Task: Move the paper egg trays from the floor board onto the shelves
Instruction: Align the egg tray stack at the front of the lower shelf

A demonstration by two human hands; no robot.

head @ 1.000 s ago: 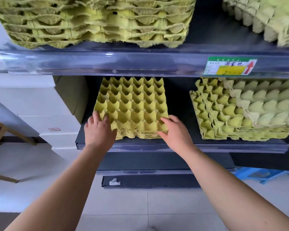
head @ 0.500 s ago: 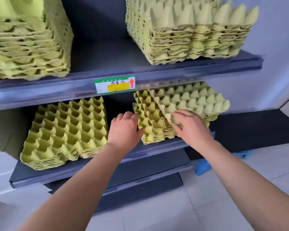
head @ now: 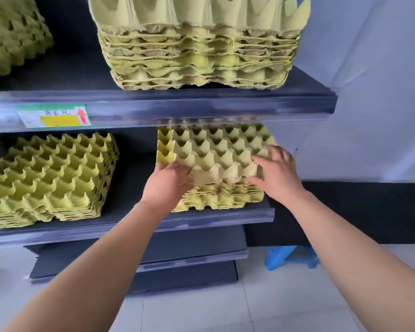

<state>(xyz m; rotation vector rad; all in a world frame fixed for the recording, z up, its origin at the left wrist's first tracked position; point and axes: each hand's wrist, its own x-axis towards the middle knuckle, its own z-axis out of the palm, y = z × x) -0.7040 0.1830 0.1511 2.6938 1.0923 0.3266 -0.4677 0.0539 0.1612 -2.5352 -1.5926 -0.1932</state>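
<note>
On the middle shelf [head: 225, 218], at its right end, stands a low stack of yellow-green paper egg trays [head: 216, 197] with a paler top tray [head: 213, 154] lying square on it. My left hand [head: 168, 182] holds this top tray at its front left corner, fingers over the edge. My right hand [head: 277, 171] holds the front right corner, fingers spread on top and thumb at the front edge. A second stack [head: 50, 176] sits at the shelf's left end. The floor board is out of view.
The upper shelf [head: 201, 104] carries a tall tray stack [head: 197, 51] right above my hands and another stack [head: 12, 37] at the left. A price label [head: 54, 115] sits on its lip. A blue stool [head: 289, 257] stands on the tiled floor beside dark lower shelves.
My view and both hands moved from the left stack to the right one. The skewed pale top tray has been turned square on its stack, and both hands now hold it.
</note>
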